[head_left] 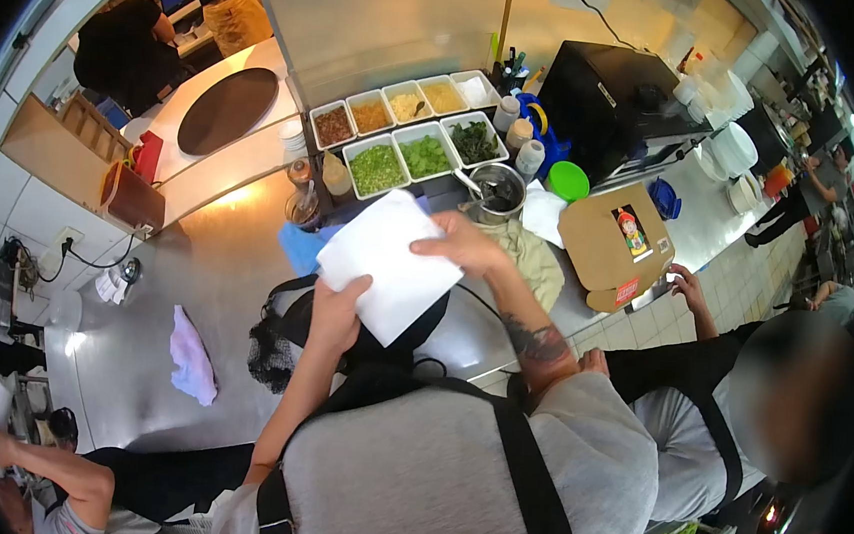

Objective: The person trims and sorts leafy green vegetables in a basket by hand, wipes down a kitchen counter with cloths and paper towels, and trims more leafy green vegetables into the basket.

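Observation:
A white paper sheet (387,264) is held up in front of my chest, above the steel counter. My left hand (338,312) pinches its lower left edge, thumb on top. At its right edge, my right hand (461,244) grips it with the thumb and fingers. Whether it is one sheet or several cannot be made out. Behind the paper lie a blue cloth (300,249) and something black on the counter, both partly hidden. A beige cloth (523,260) is just beyond my right forearm.
White tubs of chopped greens (378,171) and other toppings stand at the back. Right of them are a metal pot (498,187), a green lid (567,182) and a cardboard box (594,245). A pink cloth (192,357) lies left. A co-worker (697,399) stands close on my right.

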The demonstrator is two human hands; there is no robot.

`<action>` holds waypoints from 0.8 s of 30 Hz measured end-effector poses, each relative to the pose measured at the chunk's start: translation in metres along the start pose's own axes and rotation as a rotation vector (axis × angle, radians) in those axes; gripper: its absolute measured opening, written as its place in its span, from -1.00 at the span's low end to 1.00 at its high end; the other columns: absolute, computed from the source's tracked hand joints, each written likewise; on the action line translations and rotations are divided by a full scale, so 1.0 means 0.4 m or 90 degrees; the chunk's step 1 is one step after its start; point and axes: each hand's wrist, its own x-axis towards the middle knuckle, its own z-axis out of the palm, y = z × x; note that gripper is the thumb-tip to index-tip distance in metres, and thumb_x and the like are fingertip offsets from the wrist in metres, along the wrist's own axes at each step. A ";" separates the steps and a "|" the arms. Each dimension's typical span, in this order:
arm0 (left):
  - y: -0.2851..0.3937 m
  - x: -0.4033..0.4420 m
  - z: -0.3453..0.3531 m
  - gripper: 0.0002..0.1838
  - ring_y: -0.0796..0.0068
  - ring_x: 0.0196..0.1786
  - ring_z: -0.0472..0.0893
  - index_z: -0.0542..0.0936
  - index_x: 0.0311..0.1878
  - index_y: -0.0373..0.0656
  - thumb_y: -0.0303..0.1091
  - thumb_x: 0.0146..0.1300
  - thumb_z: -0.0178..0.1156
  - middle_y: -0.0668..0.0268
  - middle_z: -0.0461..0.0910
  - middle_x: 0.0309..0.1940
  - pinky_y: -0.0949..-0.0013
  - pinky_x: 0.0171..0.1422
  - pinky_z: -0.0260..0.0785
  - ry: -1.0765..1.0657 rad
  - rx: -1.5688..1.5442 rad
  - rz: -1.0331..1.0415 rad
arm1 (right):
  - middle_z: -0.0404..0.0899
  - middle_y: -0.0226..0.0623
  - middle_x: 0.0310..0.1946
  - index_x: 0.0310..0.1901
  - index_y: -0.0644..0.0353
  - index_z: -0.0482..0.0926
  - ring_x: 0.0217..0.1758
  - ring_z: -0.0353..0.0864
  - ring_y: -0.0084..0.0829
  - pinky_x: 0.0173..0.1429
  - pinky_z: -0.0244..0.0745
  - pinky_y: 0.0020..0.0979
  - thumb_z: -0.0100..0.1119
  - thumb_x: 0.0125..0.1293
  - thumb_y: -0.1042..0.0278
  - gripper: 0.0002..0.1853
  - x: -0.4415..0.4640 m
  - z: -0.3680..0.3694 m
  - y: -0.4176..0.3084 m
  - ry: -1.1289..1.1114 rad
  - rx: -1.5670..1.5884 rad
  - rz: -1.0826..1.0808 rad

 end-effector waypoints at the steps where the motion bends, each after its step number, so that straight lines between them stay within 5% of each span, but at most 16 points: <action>1: 0.027 -0.003 0.005 -0.53 0.23 0.02 0.57 0.32 0.22 -0.30 -0.56 0.21 0.08 0.08 0.48 0.07 0.24 0.09 0.44 0.003 -0.002 -0.021 | 0.62 -0.24 -0.23 -0.07 0.37 0.56 -0.23 0.56 -0.55 -0.13 0.47 -0.48 0.34 0.11 0.22 -0.57 0.008 -0.042 -0.030 0.007 -0.061 -0.014; 3: 0.096 -0.010 -0.016 -0.53 0.18 0.01 0.58 0.30 0.24 -0.27 -0.47 0.27 0.08 0.04 0.48 0.07 0.18 0.06 0.47 0.008 -0.003 -0.062 | 0.64 -0.25 -0.31 -0.12 0.32 0.59 -0.29 0.56 -0.52 -0.18 0.48 -0.47 0.31 0.13 0.26 -0.65 0.051 -0.185 -0.110 0.146 -0.245 -0.131; 5: 0.106 -0.022 -0.094 -0.53 0.13 0.00 0.58 0.28 0.28 -0.21 -0.34 0.33 0.07 0.02 0.48 0.07 0.15 0.03 0.50 0.048 0.020 -0.014 | 0.63 -0.22 -0.32 -0.15 0.33 0.59 -0.32 0.58 -0.42 -0.17 0.48 -0.41 0.05 0.05 0.61 -0.72 0.160 -0.460 -0.139 0.319 -0.269 -0.356; 6: 0.114 -0.039 -0.124 -0.53 0.13 0.00 0.58 0.28 0.28 -0.19 -0.33 0.33 0.06 0.03 0.48 0.07 0.15 0.03 0.50 0.101 0.030 -0.003 | 0.63 -0.20 -0.30 -0.15 0.35 0.57 -0.30 0.58 -0.41 -0.17 0.47 -0.38 -0.04 0.00 0.65 -0.67 0.149 -0.508 -0.232 0.372 0.010 -0.381; 7: 0.119 -0.060 -0.154 -0.53 0.13 0.01 0.58 0.28 0.28 -0.18 -0.32 0.34 0.05 0.03 0.48 0.07 0.16 0.03 0.49 0.155 0.040 0.009 | 0.62 -0.29 -0.30 -0.11 0.29 0.55 -0.29 0.63 -0.42 -0.21 0.55 -0.42 0.06 0.15 0.62 -0.75 0.190 -0.640 -0.256 0.445 0.112 -0.437; 9: 0.107 -0.102 -0.221 -0.54 0.13 -0.01 0.58 0.31 0.25 -0.18 -0.29 0.33 0.07 0.06 0.49 0.05 0.14 0.01 0.49 0.270 0.043 0.019 | 0.59 -0.30 -0.36 -0.20 0.30 0.53 -0.39 0.60 -0.44 -0.48 0.49 -0.46 0.21 0.16 0.47 -0.82 0.219 -0.858 -0.300 0.743 0.078 -0.363; 10: 0.098 -0.126 -0.253 -0.55 0.14 -0.02 0.59 0.33 0.23 -0.18 -0.27 0.31 0.08 0.09 0.50 0.03 0.15 -0.01 0.50 0.312 0.031 0.018 | 0.58 -0.24 -0.39 -0.24 0.31 0.52 -0.50 0.56 -0.44 -0.57 0.43 -0.47 0.28 0.09 0.45 -0.79 0.214 -0.866 -0.334 0.822 0.247 -0.424; 12: 0.076 -0.166 -0.302 -0.57 0.18 -0.05 0.59 0.36 0.18 -0.18 -0.26 0.29 0.11 0.13 0.52 0.00 0.17 -0.04 0.50 0.379 0.013 0.008 | 0.59 -0.21 -0.35 -0.21 0.40 0.55 -0.45 0.63 -0.34 -0.52 0.55 -0.43 0.29 0.04 0.47 -0.73 0.288 -1.099 -0.264 1.098 0.147 -0.294; 15: 0.061 -0.191 -0.330 -0.61 0.23 -0.09 0.60 0.40 0.13 -0.17 -0.25 0.28 0.13 0.19 0.54 -0.04 0.22 -0.08 0.51 0.425 0.009 -0.020 | 0.62 -0.04 -0.37 -0.24 0.54 0.55 -0.45 0.67 -0.23 -0.47 0.56 -0.35 0.19 0.07 0.43 -0.70 0.292 -1.090 -0.250 1.091 0.328 -0.196; 18: 0.068 -0.202 -0.322 -0.66 0.29 -0.12 0.61 0.42 0.09 -0.16 -0.27 0.29 0.11 0.23 0.56 -0.07 0.28 -0.12 0.51 0.412 0.032 -0.028 | 0.57 -0.10 -0.38 -0.24 0.51 0.50 -0.48 0.63 -0.31 -0.46 0.60 -0.46 0.26 0.08 0.43 -0.70 0.261 -1.064 -0.271 1.031 0.211 -0.078; 21: 0.077 -0.180 -0.328 -0.68 0.35 -0.14 0.61 0.45 0.07 -0.16 -0.28 0.30 0.10 0.25 0.57 -0.08 0.33 -0.14 0.50 0.408 0.088 -0.027 | 0.57 -0.08 -0.40 -0.19 0.52 0.47 -0.54 0.60 -0.30 -0.46 0.61 -0.42 0.26 0.12 0.37 -0.65 0.240 -1.072 -0.244 0.930 0.181 -0.119; 24: 0.085 -0.178 -0.377 -0.70 0.41 -0.10 0.59 0.46 0.06 -0.16 -0.26 0.31 0.09 0.27 0.57 -0.05 0.38 -0.10 0.45 0.416 0.176 -0.005 | 0.55 -0.06 -0.29 -0.05 0.54 0.37 -0.37 0.62 -0.30 -0.36 0.60 -0.38 0.25 0.16 0.36 -0.55 0.188 -0.909 -0.233 0.833 0.205 -0.226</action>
